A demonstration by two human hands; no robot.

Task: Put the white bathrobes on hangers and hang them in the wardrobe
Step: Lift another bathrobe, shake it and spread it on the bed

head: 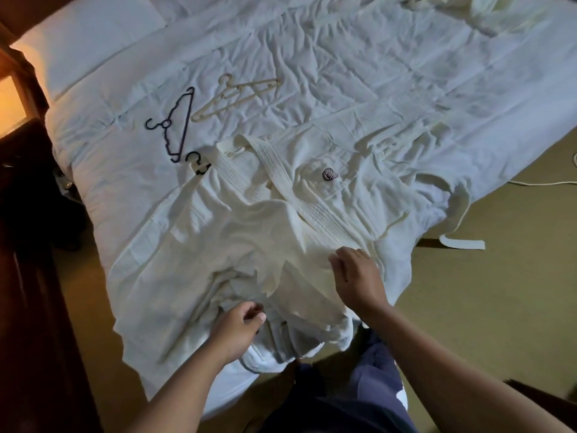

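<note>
- The bed (343, 73) carried everything, and its cover was creased and loose. A hard tug there could have dragged cover and cloth together toward the edge.
- The robe (249, 220) lay spread front-up on the near corner, with the collar away from me and the hem bunched at my side and spilling over the edge. If I lifted it by the hem, I judged it would slide off its hanger or onto the floor.
- The second robe (487, 14) sat heaped at the far edge, well apart and not yet on a hanger. It would have been easy to forget.
- The belt (462, 244) trailed off the right side of the bed. It could have slipped out or been trodden on once I carried the robe.
- The spare hangers, one pale (240, 88) and one dark (184, 126), lay beyond the collar. A sweep of cloth could have snagged them.
- My hands were apart. The left hand (240, 323) was curled at the bunched hem and the right hand (356, 276) lay bent-fingered on the front panel. I could not tell whether either one truly gripped the cloth, and a weak hold would have dropped it.
- The black hook (197, 165) poked out beside the collar. If it was seated in only one shoulder, the robe would likely have hung crooked and fallen.
</note>
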